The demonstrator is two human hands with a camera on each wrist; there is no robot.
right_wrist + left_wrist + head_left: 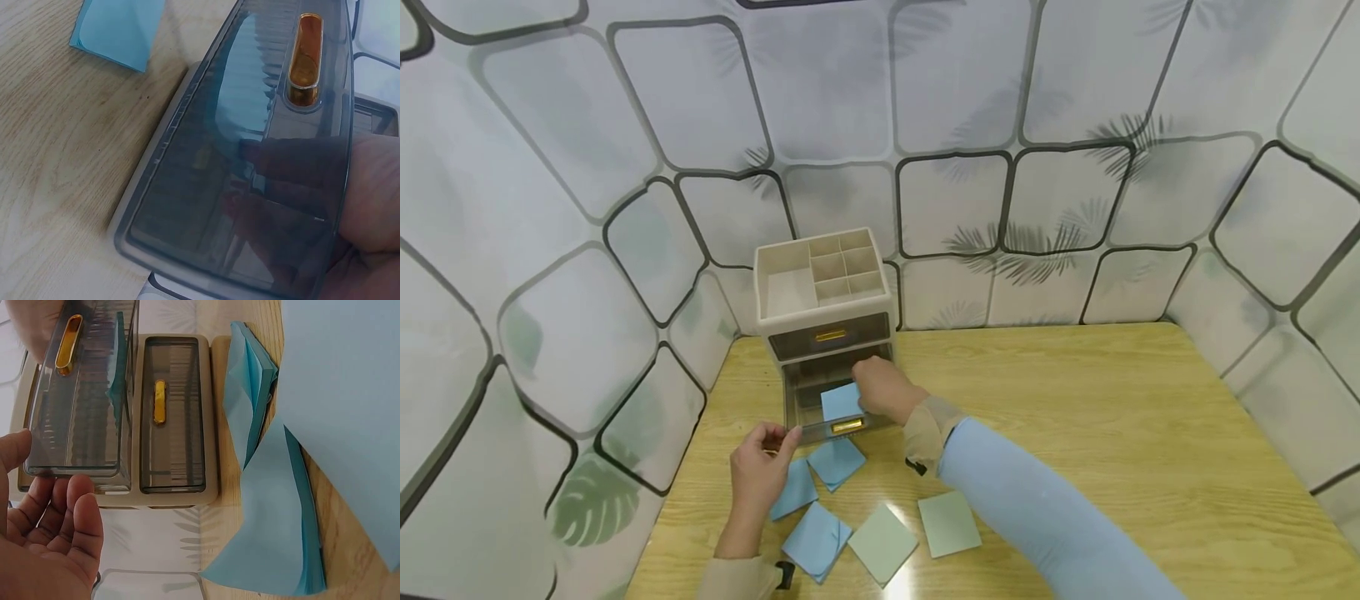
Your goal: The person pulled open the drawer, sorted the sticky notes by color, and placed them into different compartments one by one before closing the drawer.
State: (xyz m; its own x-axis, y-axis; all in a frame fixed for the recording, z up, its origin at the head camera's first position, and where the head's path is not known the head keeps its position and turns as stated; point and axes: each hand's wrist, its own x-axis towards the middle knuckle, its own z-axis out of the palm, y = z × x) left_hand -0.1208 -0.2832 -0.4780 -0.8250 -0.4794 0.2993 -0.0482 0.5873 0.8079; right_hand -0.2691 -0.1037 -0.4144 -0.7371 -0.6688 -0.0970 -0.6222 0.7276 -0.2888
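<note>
Reaching into the pulled-out lower drawer (812, 434) of a white storage box (827, 315), the right grip (886, 389) is bent inward at the edge of a blue notepad (840, 402); whether it pinches the pad cannot be told. That pad lies inside the drawer, behind the front panel with its gold handle (847, 426). The left grip (760, 467) is partly closed round the drawer's front left corner, thumb at the top and fingers curled at the side. The upper drawer (801, 340) sits pushed in. Before the box, three blue stacks (817, 537) and two pale green stacks (883, 546) of paper lie on the wooden desk (1075, 417).
</note>
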